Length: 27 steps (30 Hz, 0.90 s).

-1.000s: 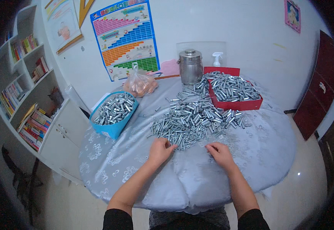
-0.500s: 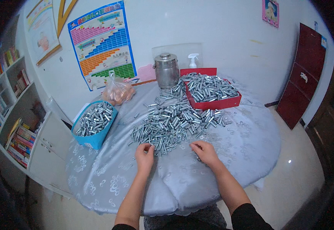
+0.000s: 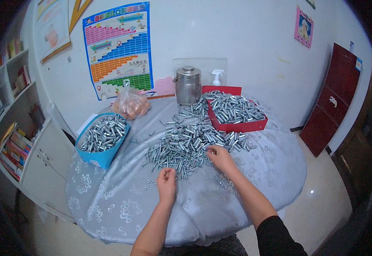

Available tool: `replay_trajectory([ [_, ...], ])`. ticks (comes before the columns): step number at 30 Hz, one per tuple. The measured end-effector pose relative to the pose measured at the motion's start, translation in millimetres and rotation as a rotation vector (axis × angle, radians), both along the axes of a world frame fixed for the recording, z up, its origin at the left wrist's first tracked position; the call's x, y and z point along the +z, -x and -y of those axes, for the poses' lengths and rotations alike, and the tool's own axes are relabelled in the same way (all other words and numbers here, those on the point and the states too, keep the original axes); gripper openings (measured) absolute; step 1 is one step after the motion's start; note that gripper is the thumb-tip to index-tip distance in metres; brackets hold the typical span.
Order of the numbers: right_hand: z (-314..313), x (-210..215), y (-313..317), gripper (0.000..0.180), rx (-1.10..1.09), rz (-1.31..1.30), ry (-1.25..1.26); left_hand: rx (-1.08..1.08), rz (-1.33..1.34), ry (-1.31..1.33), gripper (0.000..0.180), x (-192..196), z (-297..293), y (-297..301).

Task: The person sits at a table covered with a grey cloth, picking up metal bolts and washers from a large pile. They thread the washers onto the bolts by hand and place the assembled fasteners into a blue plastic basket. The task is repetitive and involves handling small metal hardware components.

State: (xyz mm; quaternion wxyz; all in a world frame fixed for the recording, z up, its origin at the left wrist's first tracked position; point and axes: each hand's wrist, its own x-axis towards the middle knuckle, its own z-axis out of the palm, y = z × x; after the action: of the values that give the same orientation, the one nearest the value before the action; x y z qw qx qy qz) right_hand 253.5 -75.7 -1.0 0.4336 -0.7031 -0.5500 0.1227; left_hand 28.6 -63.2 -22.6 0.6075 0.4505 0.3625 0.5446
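A loose pile of silvery metal sleeves, bolts and nuts [image 3: 181, 147] spreads over the middle of the cloth-covered table. At its near left edge, my left hand [image 3: 166, 184] is closed with the fingers curled in. Whatever it may hold is hidden. Small nuts [image 3: 146, 188] lie just left of that hand. My right hand [image 3: 221, 158] reaches into the right side of the pile, fingertips pinched together among the metal pieces. Which piece, if any, sits between them is too small to make out.
A blue bin [image 3: 102, 158] full of metal pieces stands at the left. Behind the pile is a heaped red box [image 3: 243, 126], beside a steel canister [image 3: 188, 85]. A white spray bottle [image 3: 217, 79] and a plastic bag of round brownish things [image 3: 130, 105] stand near the wall.
My right hand has moved forward and left from the near edge into the pile. My left hand has shifted slightly toward me and curled more. The view has tilted a little.
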Motion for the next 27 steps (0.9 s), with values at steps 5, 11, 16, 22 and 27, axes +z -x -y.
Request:
replay_trajectory([
  [5, -46.0, -2.6, 10.6, 0.038, -0.237, -0.024, 0.159, 0.022, -0.014, -0.020, 0.007, -8.8, -1.4, -0.7],
  [11, -71.0, -14.9, 9.4, 0.043, -0.350, -0.077, 0.226, 0.038, -0.097, -0.106, 0.011, -9.5, -1.0, 0.3],
  [16, -51.8, -15.4, 8.2, 0.033, -0.148, -0.309, -0.054, 0.036, -0.130, -0.076, 0.013, 4.2, 5.6, -0.1],
  [22, 25.3, 3.7, 47.3, 0.027, 0.270, -0.826, -0.090, -0.069, -0.090, 0.082, 0.017, -3.1, 8.6, -2.1],
  [27, 47.0, -13.0, 61.4, 0.027, 0.274, -0.939, -0.139, -0.216, -0.082, 0.177, 0.019, 7.7, 15.8, -3.5],
])
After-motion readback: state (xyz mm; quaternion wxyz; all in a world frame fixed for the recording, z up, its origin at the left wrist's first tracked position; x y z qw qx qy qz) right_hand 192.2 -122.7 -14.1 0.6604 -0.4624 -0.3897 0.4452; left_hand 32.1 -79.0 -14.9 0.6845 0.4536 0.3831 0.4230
